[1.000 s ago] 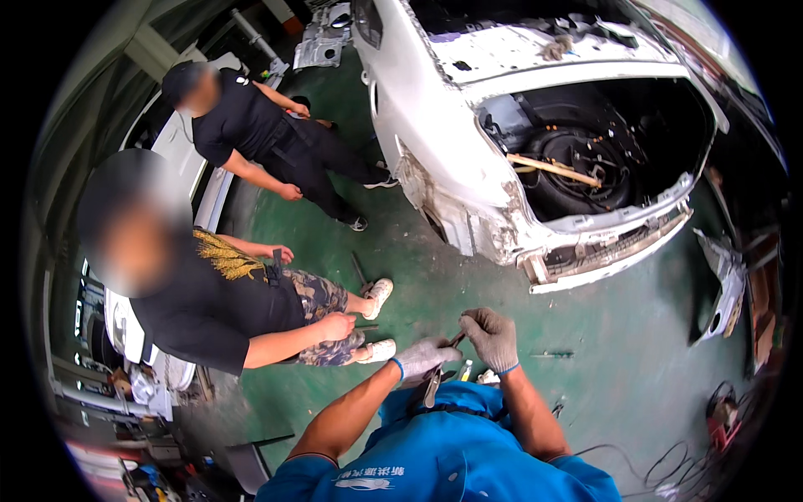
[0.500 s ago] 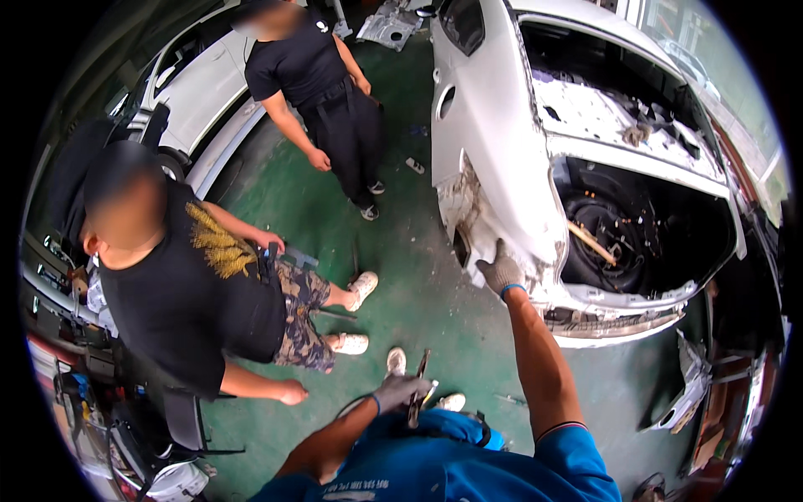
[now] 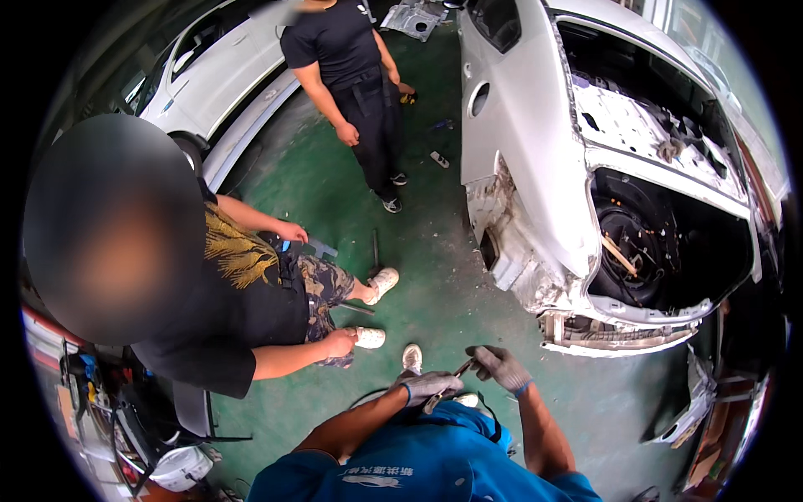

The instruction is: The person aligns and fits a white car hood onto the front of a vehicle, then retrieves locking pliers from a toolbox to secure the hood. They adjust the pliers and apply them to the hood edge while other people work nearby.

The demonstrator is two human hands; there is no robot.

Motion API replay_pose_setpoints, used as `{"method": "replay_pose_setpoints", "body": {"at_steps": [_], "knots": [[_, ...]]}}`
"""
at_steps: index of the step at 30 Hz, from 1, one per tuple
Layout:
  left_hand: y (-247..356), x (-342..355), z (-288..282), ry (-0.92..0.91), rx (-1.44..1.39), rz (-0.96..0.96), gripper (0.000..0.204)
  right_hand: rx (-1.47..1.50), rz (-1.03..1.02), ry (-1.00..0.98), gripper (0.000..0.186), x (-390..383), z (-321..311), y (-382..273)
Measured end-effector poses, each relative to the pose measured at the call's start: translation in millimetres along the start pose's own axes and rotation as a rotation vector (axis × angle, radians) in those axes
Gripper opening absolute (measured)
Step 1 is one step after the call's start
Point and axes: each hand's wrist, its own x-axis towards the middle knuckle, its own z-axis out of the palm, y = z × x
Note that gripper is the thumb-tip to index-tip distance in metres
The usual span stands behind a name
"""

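In front of my body, both hands wear grey work gloves. My left hand is closed around a narrow metal hand tool; its exact kind is hard to make out. The tool slants up to the right, and its other end shows below the left fingers. My right hand is closed at the upper end of the tool, fingertips on it. Ahead to the right stands a stripped white car body, its rear corner crumpled and the boot opening bare. Neither hand touches the car.
One person in a black shirt stands close on my left; another person stands farther ahead. A white car is at the far left. Metal bars lie on the green floor. Torn panels lean at the right.
My right hand has left the car's damaged rear corner and come back to the tool in my left hand. The nearer person has moved closer to me. The view has shifted left.
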Motion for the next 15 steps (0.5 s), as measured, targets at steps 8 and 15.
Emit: {"method": "replay_pose_setpoints", "body": {"at_steps": [8, 15], "knots": [[-7, 22, 33, -0.073, -0.404, -0.137, 0.026, 0.185, -0.093, 0.35, 0.05, -41, 24, 33], [13, 24, 54, -0.15, -0.255, -0.186, 0.033, 0.126, -0.077, 0.448, 0.038, -68, 5, 44]]}}
